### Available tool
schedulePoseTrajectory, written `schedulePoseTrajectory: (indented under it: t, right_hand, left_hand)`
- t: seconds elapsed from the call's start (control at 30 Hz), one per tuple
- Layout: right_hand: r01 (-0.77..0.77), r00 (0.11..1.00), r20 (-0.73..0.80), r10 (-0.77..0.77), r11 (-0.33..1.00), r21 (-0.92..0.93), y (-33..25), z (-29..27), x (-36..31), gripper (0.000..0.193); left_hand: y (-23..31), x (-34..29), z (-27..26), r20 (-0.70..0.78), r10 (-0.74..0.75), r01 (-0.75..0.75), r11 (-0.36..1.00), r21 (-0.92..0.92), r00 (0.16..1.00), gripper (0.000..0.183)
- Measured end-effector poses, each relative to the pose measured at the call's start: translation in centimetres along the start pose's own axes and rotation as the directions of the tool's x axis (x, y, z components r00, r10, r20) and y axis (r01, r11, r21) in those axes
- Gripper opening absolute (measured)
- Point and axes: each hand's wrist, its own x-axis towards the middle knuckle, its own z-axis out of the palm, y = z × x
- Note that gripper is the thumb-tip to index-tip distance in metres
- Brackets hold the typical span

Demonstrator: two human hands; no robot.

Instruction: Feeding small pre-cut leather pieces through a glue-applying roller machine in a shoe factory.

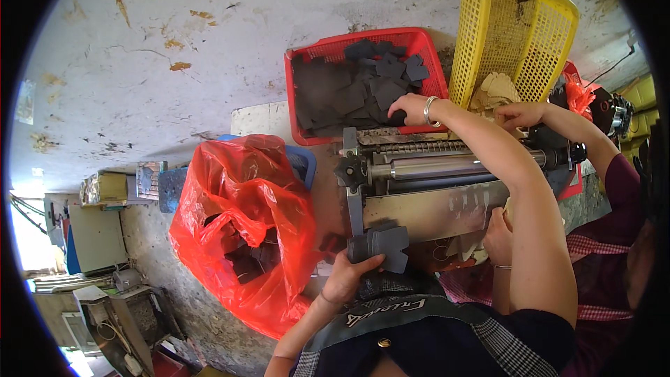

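Note:
My left hand [347,278] is closed round a small stack of dark grey cut pieces [388,246], flat with notched edges, near my apron and the machine's front left corner. My right hand [413,110], with a silver bangle at the wrist, reaches over the roller machine [447,166] to the red basket [440,84]. Its bent fingers are down on a dark piece at the basket's near right side; the fingertips are partly hidden. Loose dark grey pieces [335,91] fill much of that basket.
A red plastic bag [237,160] with dark contents stands left of the machine, over a blue basket [301,164]. A tilted yellow basket [469,49] holds tan pieces [497,91]. At the right, a co-worker's hands [520,116] are close to the machine and my right arm.

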Motion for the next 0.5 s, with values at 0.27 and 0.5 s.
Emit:
schedulePoseTrajectory:
  t: [0.27, 0.5]
  right_hand:
    - [-0.079, 0.766, -0.639, 0.072, 0.997, 0.017, -2.3, -3.7, -2.0, 0.033]
    - [-0.066, 0.855, -0.489, 0.171, 0.972, 0.225, -4.2, -5.5, -5.1, 0.039]
  left_hand:
    - [-0.6, -0.8, -0.9, 0.005, 0.02, -0.02, 0.999, -0.026, 1.0, 0.027]
    - [0.1, -0.6, 0.9, -0.013, 0.117, -0.117, 0.993, -0.004, 0.993, 0.027]
